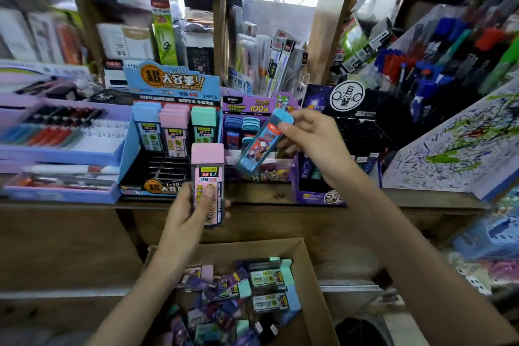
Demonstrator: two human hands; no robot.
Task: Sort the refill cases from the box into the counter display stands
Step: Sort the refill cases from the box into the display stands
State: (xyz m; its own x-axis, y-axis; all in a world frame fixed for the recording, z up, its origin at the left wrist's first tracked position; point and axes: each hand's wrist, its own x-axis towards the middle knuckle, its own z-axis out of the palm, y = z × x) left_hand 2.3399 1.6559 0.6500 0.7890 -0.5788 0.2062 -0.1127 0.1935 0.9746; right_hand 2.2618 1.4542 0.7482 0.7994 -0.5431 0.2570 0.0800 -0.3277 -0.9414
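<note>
1. Head view, left side: the left hand (185,213) grasps a pink-capped refill case (207,168) with the thumb pressed on its label and the fingers wrapped behind. The case is upright, held in the air in front of the counter's (261,195) front edge, just before the blue display stand (127,154).
2. That blue stand sits on the counter near its front edge. Its back row holds three upright cases (blue, pink and teal caps), and the dark slots in front of them show bare.
3. Head view, right side: the right hand (309,135) pinches a blue refill case (261,146) near its cap end between thumb and fingers. The case is tilted, lower end down to the left, hanging over the purple display stand (252,105), which stands just beside the blue one. I cannot tell whether the case touches the stand.
4. Blue and teal caps fill the purple stand's back rows.
5. Below the counter, the cardboard box (311,275) stands open — inside it lies a loose heap of refill cases (266,278), some teal-capped, some purple, lying flat and crosswise.
</note>
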